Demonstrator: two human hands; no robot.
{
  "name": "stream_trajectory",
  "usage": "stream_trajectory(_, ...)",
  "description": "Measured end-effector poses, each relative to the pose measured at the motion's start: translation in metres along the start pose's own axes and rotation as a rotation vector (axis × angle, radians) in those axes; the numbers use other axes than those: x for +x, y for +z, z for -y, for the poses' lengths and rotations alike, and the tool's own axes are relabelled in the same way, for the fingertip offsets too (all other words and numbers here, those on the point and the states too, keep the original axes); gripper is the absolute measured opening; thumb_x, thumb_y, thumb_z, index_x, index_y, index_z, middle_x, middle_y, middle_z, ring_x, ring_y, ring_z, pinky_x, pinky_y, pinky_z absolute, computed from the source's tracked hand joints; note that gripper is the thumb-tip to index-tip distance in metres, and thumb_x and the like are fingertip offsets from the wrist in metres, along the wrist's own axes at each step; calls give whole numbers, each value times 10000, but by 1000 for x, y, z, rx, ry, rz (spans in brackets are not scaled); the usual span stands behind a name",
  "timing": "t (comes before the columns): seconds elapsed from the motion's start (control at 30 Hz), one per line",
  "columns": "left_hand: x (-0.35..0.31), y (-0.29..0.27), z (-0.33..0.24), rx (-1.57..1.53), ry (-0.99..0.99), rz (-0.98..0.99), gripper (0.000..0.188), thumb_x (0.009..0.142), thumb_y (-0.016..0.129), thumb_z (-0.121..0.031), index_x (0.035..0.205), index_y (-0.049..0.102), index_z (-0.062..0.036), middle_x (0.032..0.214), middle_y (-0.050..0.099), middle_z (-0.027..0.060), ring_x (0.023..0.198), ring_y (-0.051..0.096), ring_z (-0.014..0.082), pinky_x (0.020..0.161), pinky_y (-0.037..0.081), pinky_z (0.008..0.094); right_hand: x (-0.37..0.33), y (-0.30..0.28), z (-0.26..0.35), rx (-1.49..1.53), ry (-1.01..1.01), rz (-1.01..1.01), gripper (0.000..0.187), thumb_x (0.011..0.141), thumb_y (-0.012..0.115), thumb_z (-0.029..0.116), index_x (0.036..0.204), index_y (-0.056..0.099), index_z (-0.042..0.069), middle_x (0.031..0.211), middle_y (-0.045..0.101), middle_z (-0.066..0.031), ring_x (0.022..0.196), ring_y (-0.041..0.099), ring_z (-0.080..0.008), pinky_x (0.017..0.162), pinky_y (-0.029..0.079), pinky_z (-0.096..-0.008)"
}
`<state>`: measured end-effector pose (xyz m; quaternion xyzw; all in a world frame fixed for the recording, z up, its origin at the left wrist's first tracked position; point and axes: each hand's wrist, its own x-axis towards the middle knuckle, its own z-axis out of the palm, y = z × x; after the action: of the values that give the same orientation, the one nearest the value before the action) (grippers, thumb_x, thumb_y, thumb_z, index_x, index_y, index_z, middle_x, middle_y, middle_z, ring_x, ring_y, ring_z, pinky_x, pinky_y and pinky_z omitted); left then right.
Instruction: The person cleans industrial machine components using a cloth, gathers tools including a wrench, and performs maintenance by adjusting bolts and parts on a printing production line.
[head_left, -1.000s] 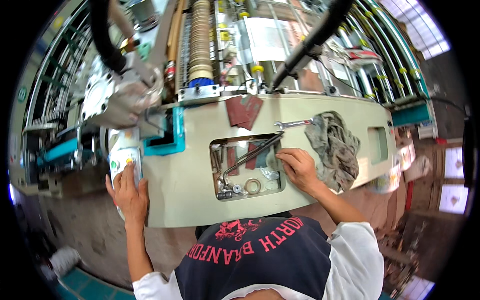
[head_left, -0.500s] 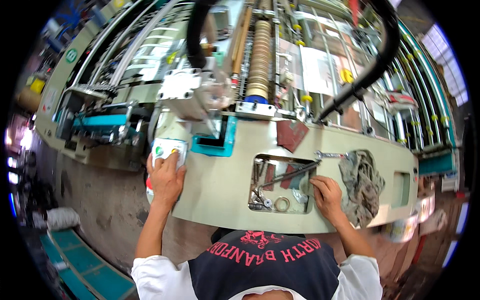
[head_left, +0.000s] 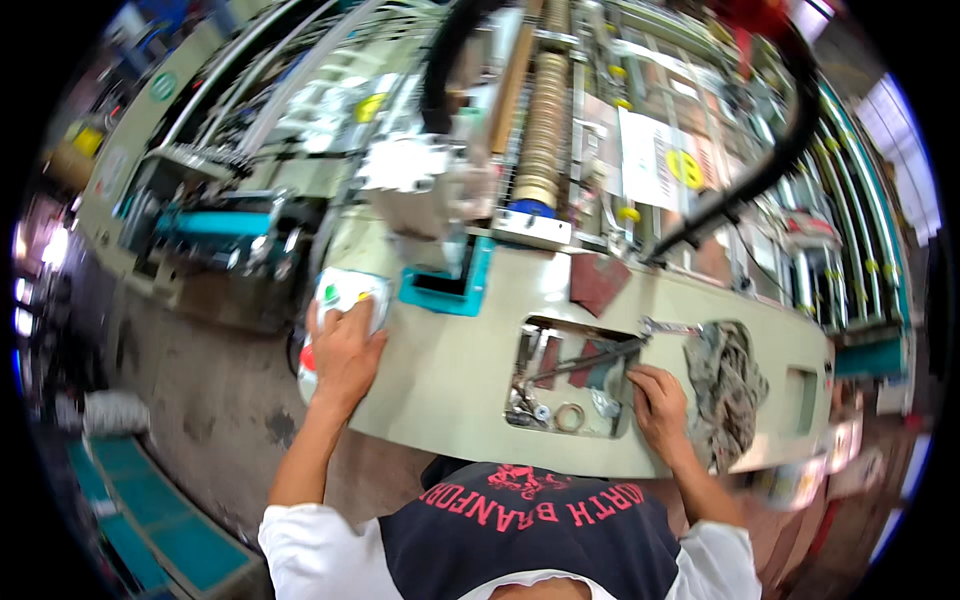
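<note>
My left hand (head_left: pixel 347 362) rests over a small white control box (head_left: pixel 372 286) with green, yellow and red buttons. Its fingers lie stretched across the box near the buttons, and it grips nothing. My right hand (head_left: pixel 660 408) rests on the cover at the right rim of a sunken tray, its fingers loosely bent, thumb apart, with nothing visible in them. Inside the tray, beside those fingertips, are a long dark metal tool (head_left: pixel 590 362), dark red pieces, a ring (head_left: pixel 569 417) and small metal parts.
A wrench (head_left: pixel 670 327) lies behind the tray, and a crumpled grey rag (head_left: pixel 728 385) to its right. Dark red sheets (head_left: pixel 597 283) lie on the pale machine cover (head_left: pixel 440 385). Rollers (head_left: pixel 541 130) and rods stand beyond; a black hose (head_left: pixel 745 185) arches overhead.
The whole view has shifted, so the machine appears slightly farther right and tilted. My left hand's fingers have drawn back slightly from the yellow button. My right hand stays at the tray's rim.
</note>
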<state>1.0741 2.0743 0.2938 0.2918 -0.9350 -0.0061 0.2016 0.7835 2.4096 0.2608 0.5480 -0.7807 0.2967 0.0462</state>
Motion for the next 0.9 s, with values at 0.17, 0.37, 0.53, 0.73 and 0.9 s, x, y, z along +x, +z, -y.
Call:
stream_trajectory(0.17, -12, 3, 8, 94, 4, 44, 387, 834, 600, -104, 1212, 590, -19, 1126, 658, 74, 1036, 542, 297, 1117, 242, 513, 0, 13, -15, 26, -23, 45, 291, 735, 676, 35, 1018, 635, 90, 1051, 644, -60, 896, 621, -263, 745, 475, -375)
stream_trajectory(0.37, -10, 11, 12, 167, 92, 20, 354, 931, 524, -153, 1258, 572, -27, 1104, 658, 97, 1010, 543, 280, 1121, 249, 491, -5, 7, -15, 46, -25, -3, 333, 714, 676, 5, 1029, 632, 104, 1034, 647, -23, 846, 617, -240, 702, 467, -361)
stream_trajectory(0.53, -11, 12, 12, 143, 52, 48, 326, 943, 509, -145, 1228, 589, -7, 1026, 649, 134, 974, 541, 288, 1113, 271, 488, -9, 9, -14, 18, -19, 0, 321, 723, 682, 18, 1027, 634, 111, 1032, 641, -11, 857, 611, -214, 701, 455, -341)
stream_trajectory(0.73, -10, 9, 9, 152, 53, 27, 325, 942, 511, -134, 1226, 586, 6, 967, 629, 153, 948, 540, 295, 1111, 275, 494, -7, 11, -13, -1, -41, 7, 276, 750, 673, 57, 1020, 628, 97, 1024, 612, -11, 862, 597, -199, 717, 439, -336)
stream_trajectory(0.9, -12, 12, 13, 154, 63, 17, 327, 941, 516, -141, 1225, 586, 5, 965, 625, 159, 941, 542, 297, 1109, 275, 498, -7, 12, -15, -8, -46, 9, 270, 758, 672, 57, 1021, 626, 97, 1028, 614, -15, 864, 600, -197, 715, 449, -334)
